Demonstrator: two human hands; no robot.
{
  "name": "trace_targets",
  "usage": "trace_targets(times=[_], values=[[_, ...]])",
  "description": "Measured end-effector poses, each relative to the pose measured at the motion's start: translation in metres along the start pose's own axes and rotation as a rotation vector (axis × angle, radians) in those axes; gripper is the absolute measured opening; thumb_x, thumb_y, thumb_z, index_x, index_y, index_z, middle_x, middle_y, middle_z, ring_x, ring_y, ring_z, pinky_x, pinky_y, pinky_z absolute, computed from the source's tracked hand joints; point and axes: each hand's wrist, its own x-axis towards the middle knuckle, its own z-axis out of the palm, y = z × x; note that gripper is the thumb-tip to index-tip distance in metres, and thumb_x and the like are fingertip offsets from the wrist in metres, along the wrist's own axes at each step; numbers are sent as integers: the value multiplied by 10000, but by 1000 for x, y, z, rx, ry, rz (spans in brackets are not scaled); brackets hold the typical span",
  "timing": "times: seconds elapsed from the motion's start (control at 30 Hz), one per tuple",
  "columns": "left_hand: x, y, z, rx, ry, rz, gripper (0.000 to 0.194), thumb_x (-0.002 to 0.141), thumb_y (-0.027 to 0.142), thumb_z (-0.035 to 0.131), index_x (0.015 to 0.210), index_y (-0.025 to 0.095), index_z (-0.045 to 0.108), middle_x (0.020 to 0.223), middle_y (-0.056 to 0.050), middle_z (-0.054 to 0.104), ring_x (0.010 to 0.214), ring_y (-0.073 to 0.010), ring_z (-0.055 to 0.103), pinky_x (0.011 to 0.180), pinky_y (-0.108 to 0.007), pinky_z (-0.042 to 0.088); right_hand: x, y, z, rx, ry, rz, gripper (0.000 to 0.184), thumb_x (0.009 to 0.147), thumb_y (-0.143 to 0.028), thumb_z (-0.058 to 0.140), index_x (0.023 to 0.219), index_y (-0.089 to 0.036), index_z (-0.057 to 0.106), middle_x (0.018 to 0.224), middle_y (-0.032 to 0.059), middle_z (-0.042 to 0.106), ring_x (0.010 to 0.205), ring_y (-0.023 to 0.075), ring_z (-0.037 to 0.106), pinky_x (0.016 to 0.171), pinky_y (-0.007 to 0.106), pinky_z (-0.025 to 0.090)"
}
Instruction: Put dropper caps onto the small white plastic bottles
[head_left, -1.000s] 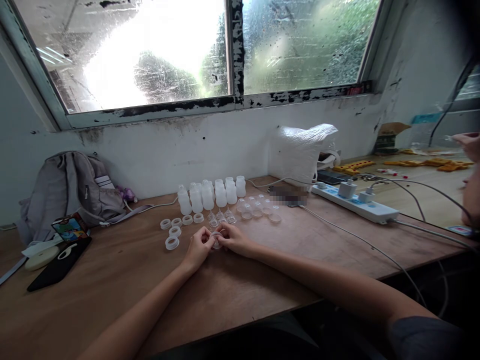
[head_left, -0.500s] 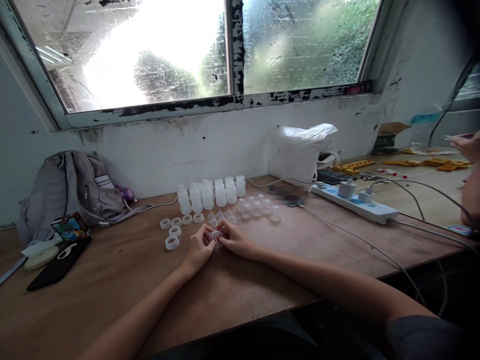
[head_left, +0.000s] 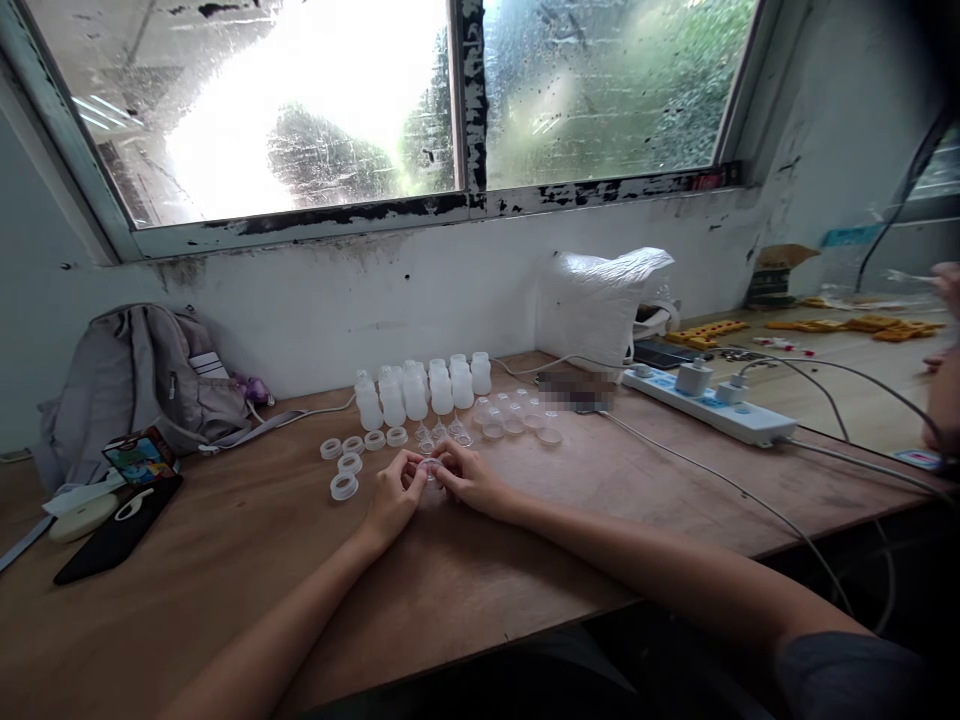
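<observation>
window: tops the scene, frosted panes, worn frame point(head_left: 476, 110)
table: brown wooden top point(head_left: 555, 560), under both hands and the small parts
backpack: gray point(head_left: 150, 370), at the left, by the wall
white bag: shiny point(head_left: 589, 305), against the wall, right of the bottles
power strip: white point(head_left: 720, 410), two plugs in, toward the right
black case: flat point(head_left: 120, 530), left on the tabletop, small items on and beside it
left hand: point(head_left: 394, 498), thumb and fingers nearly together, tips pinching the near-left side of the clear round piece
right hand: point(head_left: 474, 482), fingers curled, thumb and index close together, pinching the same piece from the right; exact gap hidden by fingers
other person: part of a hand point(head_left: 949, 285) at the right edge, over the neighboring surface, well apart from the wearer's hands
bottles: translucent white group point(head_left: 415, 390), upright near the wall, beyond the hands
domed pieces: clear cluster point(head_left: 514, 422), beyond and right of the right hand
ring pieces: translucent, lying flat left of the hands, nearest one point(head_left: 344, 486) near the left hand
pointed pieces: clear, tips up point(head_left: 426, 440), between bottles and fingers
clear round piece: point(head_left: 429, 467), between both hands' fingertips, just above or on the tabletop, cannot tell which; partly covered by fingers
</observation>
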Motion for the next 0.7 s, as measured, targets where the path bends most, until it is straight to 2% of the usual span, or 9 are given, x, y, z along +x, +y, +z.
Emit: trace_targets(times=[0.2, 0.43, 0.5, 0.6, 0.7], values=[[0, -2, 2, 64, -2, 46, 128, 744, 301, 458, 726, 179, 493, 534, 43, 482, 483, -92, 456, 483, -187, 335, 0, 5, 2, -21, 7, -15, 101, 767, -266, 459, 791, -167, 460, 523, -48, 485, 456, 66, 413, 430, 172, 295], [-1, 0, 3, 103, 12, 55, 115, 749, 297, 459, 753, 189, 497, 574, 28, 521, 498, -101, 483, 502, -200, 357, -2, 2, 0, -65, 23, -51, 85, 770, -255, 464, 775, -173, 445, 489, -63, 441, 444, 60, 375, 440, 177, 290], [-2, 0, 2, 108, 33, 63, 109, 755, 291, 455, 781, 192, 495, 617, 14, 547, 521, -110, 504, 519, -210, 377, -3, -1, -1, -41, 16, -71, 116, 778, -274, 462, 842, -177, 447, 523, -57, 462, 464, 64, 392, 461, 180, 318], [-2, -4, -3, 138, 65, 111, 116, 760, 262, 448, 852, 202, 484, 700, -10, 571, 619, -142, 544, 573, -236, 411, -4, -2, -4, 81, -26, -51, 274, 804, -313, 426, 1047, -194, 382, 608, -42, 505, 501, 73, 452, 478, 183, 373], [0, -10, -11, 226, -18, 236, 184, 747, 156, 418, 914, 214, 471, 870, -39, 579, 799, -170, 551, 694, -270, 424, -4, 0, -5, 173, -42, -2, 383, 821, -326, 391, 1169, -206, 287, 648, -33, 524, 482, 71, 474, 456, 184, 401]])
